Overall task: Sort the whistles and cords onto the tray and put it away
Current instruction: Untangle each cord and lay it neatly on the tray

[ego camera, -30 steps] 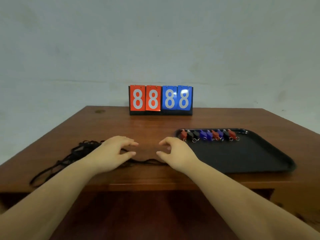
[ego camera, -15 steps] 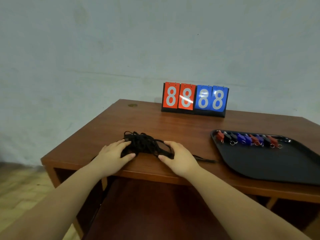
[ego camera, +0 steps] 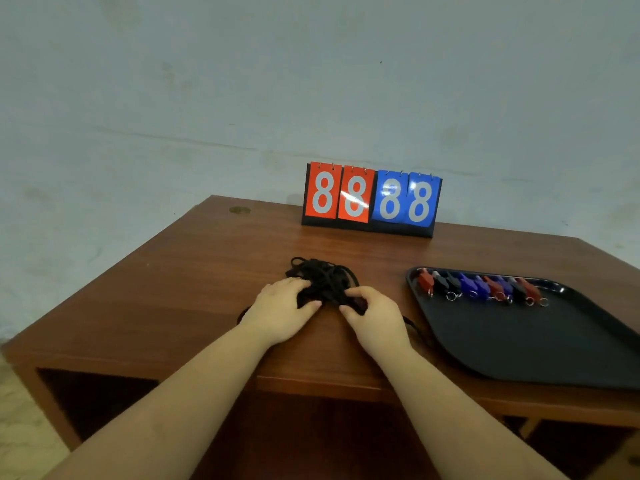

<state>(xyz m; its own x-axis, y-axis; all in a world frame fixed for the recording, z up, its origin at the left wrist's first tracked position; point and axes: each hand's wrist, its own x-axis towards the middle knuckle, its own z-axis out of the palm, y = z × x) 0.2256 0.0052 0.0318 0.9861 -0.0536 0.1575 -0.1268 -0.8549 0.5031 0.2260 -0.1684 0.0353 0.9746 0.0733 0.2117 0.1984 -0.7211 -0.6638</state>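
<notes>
Centrally, a bundle of black cords (ego camera: 322,280) lies bunched on the table (ego camera: 194,282). Left hand (ego camera: 280,311) at 8 o'clock and right hand (ego camera: 375,317) at 4 o'clock press against it, fingers (ego camera: 349,293) curled around the cords. At 3 o'clock, a black tray (ego camera: 540,344) carries a row of red, black and blue whistles (ego camera: 479,287). At 12 o'clock, a scoreboard (ego camera: 371,199) reads "88 88".

Bare table (ego camera: 194,292) lies open left of the cords (ego camera: 323,280). The tray (ego camera: 519,344) blocks the right, the scoreboard (ego camera: 372,199) the back.
</notes>
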